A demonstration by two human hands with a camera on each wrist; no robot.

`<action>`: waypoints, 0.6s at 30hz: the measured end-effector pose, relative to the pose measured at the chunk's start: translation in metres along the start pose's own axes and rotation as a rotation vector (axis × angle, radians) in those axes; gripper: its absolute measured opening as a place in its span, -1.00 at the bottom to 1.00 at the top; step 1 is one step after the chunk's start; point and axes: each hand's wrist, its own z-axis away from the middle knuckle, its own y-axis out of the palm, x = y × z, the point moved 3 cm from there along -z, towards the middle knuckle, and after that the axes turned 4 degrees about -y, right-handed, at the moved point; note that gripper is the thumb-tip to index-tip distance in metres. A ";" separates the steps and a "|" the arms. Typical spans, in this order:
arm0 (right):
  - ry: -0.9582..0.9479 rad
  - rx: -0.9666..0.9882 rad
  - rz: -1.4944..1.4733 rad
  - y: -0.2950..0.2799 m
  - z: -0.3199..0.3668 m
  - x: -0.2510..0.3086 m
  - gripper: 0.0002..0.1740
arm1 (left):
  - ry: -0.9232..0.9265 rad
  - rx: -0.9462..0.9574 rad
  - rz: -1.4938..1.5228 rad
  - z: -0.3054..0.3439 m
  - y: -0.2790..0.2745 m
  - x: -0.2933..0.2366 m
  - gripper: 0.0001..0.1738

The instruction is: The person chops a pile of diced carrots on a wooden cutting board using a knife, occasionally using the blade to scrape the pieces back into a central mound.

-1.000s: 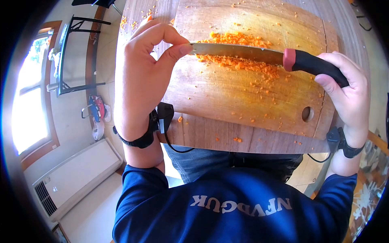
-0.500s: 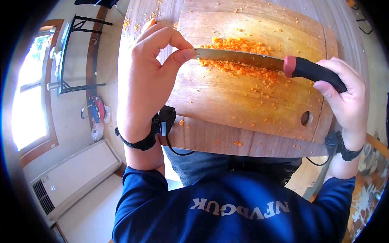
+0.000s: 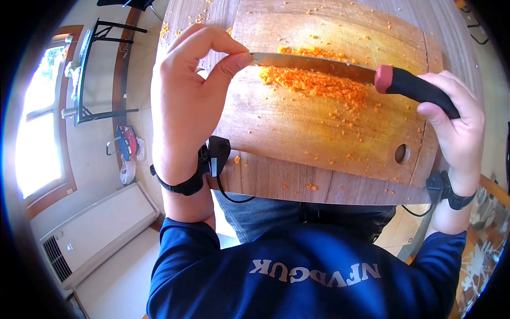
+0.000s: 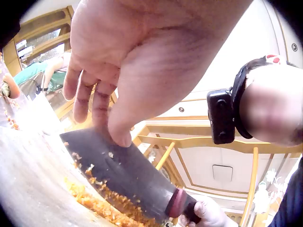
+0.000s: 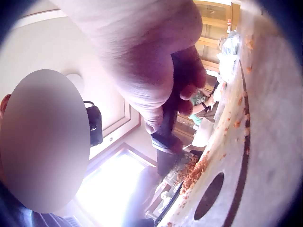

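A broad-bladed kitchen knife [image 3: 319, 65] lies across the wooden cutting board [image 3: 297, 135], over a heap of finely chopped carrot [image 3: 319, 86]. Its black and pink handle is gripped by my right hand [image 3: 458, 114], at the board's right side. My left hand [image 3: 188, 101] pinches the blade's far tip between thumb and forefinger, its other fingers extended beyond the blade in the left wrist view. Orange bits cling to the blade's face [image 4: 113, 163] there. Carrot shows on both sides of the blade, with the larger part on the near side.
Loose carrot crumbs [image 3: 312, 186] lie on the wooden table [image 3: 276, 178] around the board. A hole [image 3: 402, 153] pierces the board's near right corner. Another person [image 4: 45, 75] appears in the background of the left wrist view.
The knife, held by both hands, dips slightly toward the person and then shifts away across the heap. More chopped carrot now shows on the blade's near side.
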 end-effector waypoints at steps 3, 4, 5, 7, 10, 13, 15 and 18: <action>-0.035 -0.031 -0.030 -0.002 0.002 -0.001 -0.62 | 0.019 -0.013 0.050 0.000 0.000 0.001 -0.86; -0.035 -0.031 -0.030 0.000 0.001 0.000 -0.62 | 0.019 -0.013 0.050 0.001 0.000 -0.001 -0.86; -0.010 -0.013 -0.035 0.003 -0.001 0.002 -0.63 | -0.075 0.057 0.015 0.001 0.001 -0.002 -0.88; 0.016 0.006 -0.041 0.005 -0.002 0.002 -0.64 | -0.169 0.128 -0.020 0.002 0.001 -0.003 -0.89; -0.005 0.026 -0.002 0.003 -0.001 0.001 -0.63 | -0.102 0.118 -0.041 0.001 0.001 -0.004 -0.89; -0.006 0.010 -0.023 0.000 0.001 -0.001 -0.63 | -0.035 -0.009 0.022 0.000 0.000 0.000 -0.86; -0.008 -0.001 -0.075 0.000 0.000 -0.001 -0.64 | 0.023 0.009 0.011 -0.001 0.000 -0.001 -0.86; 0.047 0.015 -0.028 0.006 0.000 -0.001 -0.65 | -0.060 0.044 -0.022 0.001 0.004 -0.003 -0.87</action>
